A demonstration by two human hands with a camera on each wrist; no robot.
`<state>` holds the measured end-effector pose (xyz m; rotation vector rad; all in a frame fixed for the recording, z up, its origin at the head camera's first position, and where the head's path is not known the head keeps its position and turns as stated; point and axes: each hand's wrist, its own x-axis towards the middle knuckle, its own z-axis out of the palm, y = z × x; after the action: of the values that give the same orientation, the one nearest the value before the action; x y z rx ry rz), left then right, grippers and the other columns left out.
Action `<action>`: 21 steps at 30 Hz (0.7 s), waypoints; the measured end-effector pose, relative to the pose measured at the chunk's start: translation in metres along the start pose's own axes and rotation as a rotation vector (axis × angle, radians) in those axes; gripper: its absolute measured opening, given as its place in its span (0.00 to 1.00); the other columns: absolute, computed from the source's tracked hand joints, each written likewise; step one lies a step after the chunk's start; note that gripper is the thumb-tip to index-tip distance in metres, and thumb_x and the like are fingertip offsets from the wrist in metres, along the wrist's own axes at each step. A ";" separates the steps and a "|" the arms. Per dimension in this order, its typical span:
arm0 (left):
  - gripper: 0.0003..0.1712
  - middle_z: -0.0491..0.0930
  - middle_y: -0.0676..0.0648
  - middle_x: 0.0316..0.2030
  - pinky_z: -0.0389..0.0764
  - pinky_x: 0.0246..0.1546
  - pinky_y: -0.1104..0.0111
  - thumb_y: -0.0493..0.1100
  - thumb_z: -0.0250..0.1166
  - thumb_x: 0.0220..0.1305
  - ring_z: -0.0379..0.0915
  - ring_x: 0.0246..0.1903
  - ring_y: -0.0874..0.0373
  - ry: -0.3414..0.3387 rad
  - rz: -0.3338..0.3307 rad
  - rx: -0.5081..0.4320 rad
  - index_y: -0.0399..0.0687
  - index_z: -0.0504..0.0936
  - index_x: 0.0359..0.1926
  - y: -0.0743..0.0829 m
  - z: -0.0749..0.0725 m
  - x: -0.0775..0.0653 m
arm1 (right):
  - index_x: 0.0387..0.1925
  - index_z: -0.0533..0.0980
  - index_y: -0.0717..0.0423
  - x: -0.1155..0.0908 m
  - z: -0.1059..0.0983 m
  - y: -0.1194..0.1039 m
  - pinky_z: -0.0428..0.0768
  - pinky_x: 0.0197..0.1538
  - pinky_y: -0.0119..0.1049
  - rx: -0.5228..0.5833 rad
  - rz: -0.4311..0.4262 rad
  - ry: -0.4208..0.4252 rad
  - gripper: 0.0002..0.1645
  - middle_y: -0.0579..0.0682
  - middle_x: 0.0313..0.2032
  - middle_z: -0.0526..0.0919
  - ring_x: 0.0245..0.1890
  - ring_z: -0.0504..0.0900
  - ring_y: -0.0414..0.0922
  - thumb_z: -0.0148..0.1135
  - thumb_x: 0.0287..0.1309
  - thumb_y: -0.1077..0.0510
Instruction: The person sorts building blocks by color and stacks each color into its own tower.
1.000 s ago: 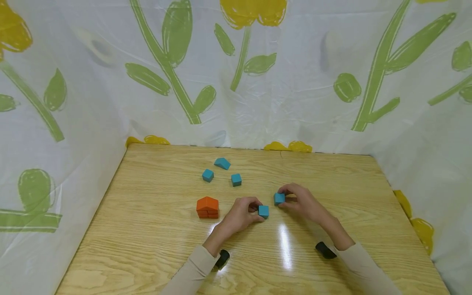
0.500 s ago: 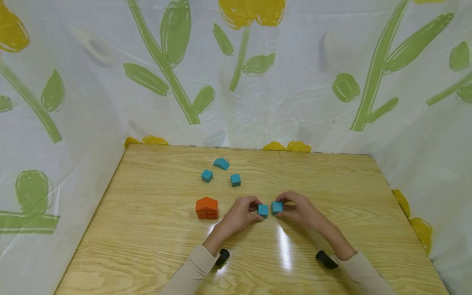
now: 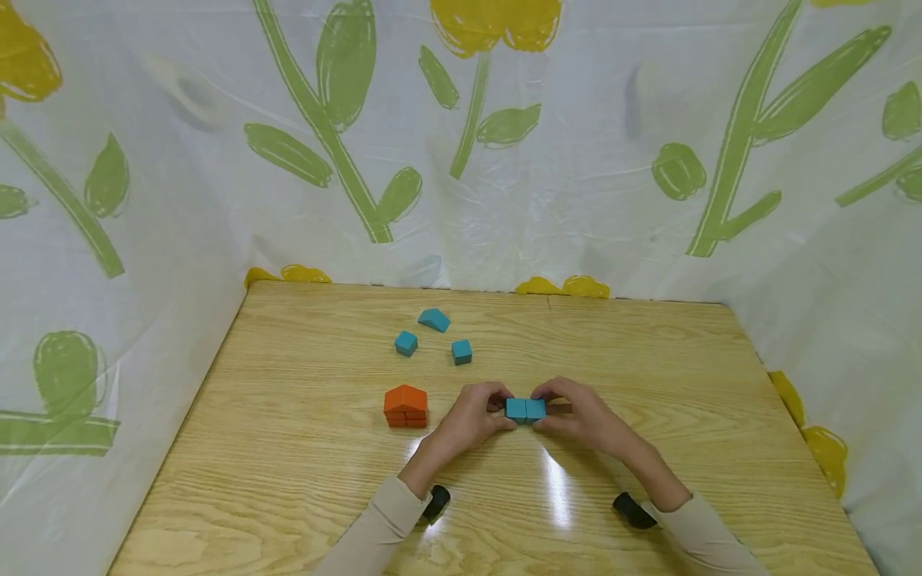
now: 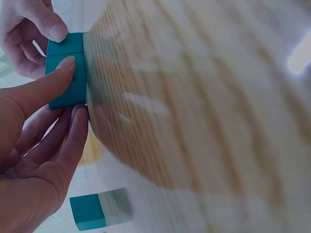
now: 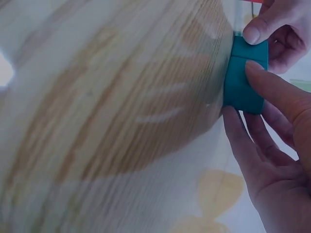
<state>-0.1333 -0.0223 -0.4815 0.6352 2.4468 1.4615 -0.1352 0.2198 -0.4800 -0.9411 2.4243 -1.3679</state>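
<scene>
Two blue cubes sit side by side on the wooden table (image 3: 288, 480), their faces meeting at a thin seam. My left hand (image 3: 471, 418) pinches the left cube (image 3: 515, 409) between thumb and fingers. From the other side my right hand (image 3: 585, 414) pinches the right cube (image 3: 535, 410). Both wrist views show each thumb on a cube's near face, such as the left thumb on its teal-looking cube (image 4: 73, 90) and the right thumb on the other cube (image 5: 243, 87). The far fingers are partly hidden behind the cubes.
Left of my hands stands a small orange block house (image 3: 406, 406) with a peaked top. Farther back lie two more blue cubes, one left (image 3: 406, 343) and one right (image 3: 462, 352), plus a blue roof-shaped block (image 3: 434, 319). Flower-printed white cloth (image 3: 576, 160) walls the table.
My right hand has brought its blue cube nearer and leftward until it sits against the left one. My left hand has held its cube in nearly the same spot.
</scene>
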 end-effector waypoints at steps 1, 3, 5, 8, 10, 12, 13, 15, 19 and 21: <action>0.14 0.85 0.43 0.41 0.85 0.45 0.67 0.32 0.77 0.58 0.83 0.42 0.50 0.001 0.000 0.000 0.36 0.85 0.44 0.000 0.000 0.000 | 0.54 0.77 0.65 0.000 0.000 0.000 0.85 0.53 0.50 -0.005 0.003 -0.001 0.21 0.58 0.50 0.81 0.51 0.82 0.59 0.71 0.61 0.67; 0.14 0.85 0.43 0.42 0.85 0.46 0.66 0.32 0.77 0.58 0.83 0.43 0.50 0.001 0.001 -0.002 0.36 0.85 0.45 0.000 0.000 -0.001 | 0.55 0.76 0.66 0.001 0.000 0.000 0.85 0.54 0.51 -0.013 0.010 -0.004 0.21 0.58 0.50 0.81 0.51 0.82 0.58 0.72 0.62 0.65; 0.14 0.85 0.43 0.42 0.85 0.46 0.65 0.32 0.77 0.58 0.83 0.43 0.50 0.001 0.003 -0.003 0.36 0.85 0.45 0.000 0.000 -0.001 | 0.56 0.76 0.67 0.003 -0.001 0.000 0.84 0.55 0.50 -0.014 0.025 -0.006 0.23 0.58 0.52 0.81 0.52 0.83 0.57 0.72 0.63 0.62; 0.15 0.85 0.43 0.42 0.85 0.46 0.65 0.32 0.77 0.58 0.83 0.42 0.50 0.005 0.007 -0.004 0.35 0.85 0.45 0.000 0.000 -0.002 | 0.58 0.76 0.67 0.006 -0.004 -0.002 0.84 0.57 0.49 -0.026 0.053 -0.002 0.24 0.59 0.54 0.81 0.53 0.83 0.56 0.69 0.67 0.58; 0.15 0.85 0.42 0.42 0.85 0.46 0.66 0.32 0.77 0.57 0.83 0.42 0.51 0.011 0.011 0.002 0.35 0.85 0.45 0.000 0.001 -0.002 | 0.58 0.76 0.67 0.010 -0.007 -0.002 0.83 0.58 0.48 -0.037 0.059 0.006 0.23 0.60 0.55 0.81 0.54 0.82 0.56 0.67 0.69 0.57; 0.15 0.85 0.42 0.41 0.85 0.45 0.67 0.31 0.78 0.57 0.83 0.41 0.51 0.017 0.012 0.002 0.35 0.85 0.45 -0.001 0.001 -0.002 | 0.59 0.76 0.67 0.015 -0.010 -0.002 0.83 0.58 0.48 -0.064 0.054 0.016 0.22 0.60 0.55 0.82 0.54 0.83 0.55 0.65 0.71 0.57; 0.15 0.85 0.42 0.41 0.85 0.45 0.67 0.31 0.78 0.56 0.83 0.41 0.51 0.019 0.013 0.002 0.35 0.85 0.44 -0.001 0.001 -0.001 | 0.58 0.76 0.67 0.017 -0.012 -0.002 0.83 0.57 0.48 -0.074 0.041 0.020 0.21 0.60 0.54 0.82 0.53 0.83 0.55 0.65 0.71 0.58; 0.15 0.85 0.43 0.41 0.85 0.44 0.68 0.31 0.78 0.56 0.83 0.41 0.52 0.021 0.011 -0.001 0.35 0.85 0.44 -0.001 0.002 -0.001 | 0.57 0.77 0.68 0.022 -0.015 -0.002 0.84 0.56 0.49 -0.091 0.010 0.029 0.19 0.62 0.54 0.82 0.52 0.83 0.56 0.64 0.71 0.60; 0.15 0.85 0.44 0.39 0.84 0.42 0.70 0.31 0.79 0.55 0.82 0.39 0.53 0.023 0.013 -0.008 0.35 0.85 0.43 -0.002 0.002 -0.001 | 0.56 0.77 0.69 0.034 -0.020 -0.002 0.84 0.55 0.49 -0.108 -0.042 0.033 0.17 0.64 0.53 0.82 0.51 0.84 0.56 0.63 0.71 0.63; 0.15 0.85 0.44 0.39 0.84 0.42 0.71 0.31 0.79 0.55 0.82 0.39 0.54 0.025 0.010 -0.009 0.35 0.85 0.43 -0.002 0.001 -0.001 | 0.57 0.76 0.69 0.041 -0.022 -0.002 0.84 0.55 0.49 -0.115 -0.049 0.027 0.18 0.64 0.53 0.82 0.52 0.83 0.57 0.63 0.71 0.63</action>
<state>-0.1329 -0.0224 -0.4837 0.6326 2.4578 1.4921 -0.1758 0.2091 -0.4609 -1.0219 2.5400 -1.2765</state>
